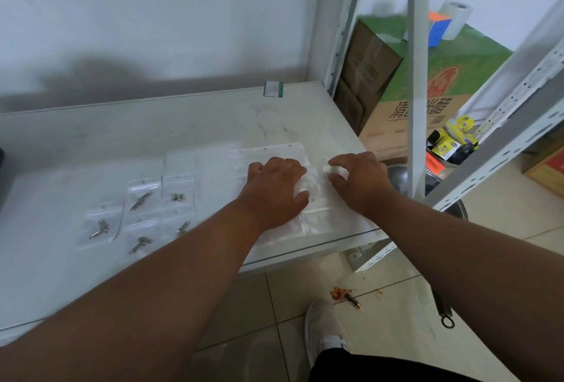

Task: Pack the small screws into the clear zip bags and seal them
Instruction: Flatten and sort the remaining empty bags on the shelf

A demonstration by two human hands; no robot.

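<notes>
The right hand (358, 180) curls its thumb and fingers over the right edge of a stack of empty clear zip bags (274, 154), pinching a bit of the clear plastic between thumb and fingertips. The left hand (274, 189) lies palm down on the same stack with its fingers bent over the plastic, pressing it flat; whether it actually grasps a bag cannot be told. The stack sits near the front right corner of the white glass-topped table (122, 131), its long axis running from the near edge toward the wall.

To the left lie 5 small filled zip bags (140, 197) in 2 loose rows, their zip ends toward the wall (seal state too faint to judge). Each holds small metal screws (139, 201), and most of these lie slanted, from near-left to far-right.

A small green-edged card (273, 89) leans at the table's back edge. Right of the table, behind a white shelf post (416, 91), stands a green and brown carton (427, 91) with a paper roll (456, 18) and a puzzle cube (439, 29) on top. On the tiled floor are a white shoe (325, 329), a pen (352, 300) and a red stain (338, 293).
</notes>
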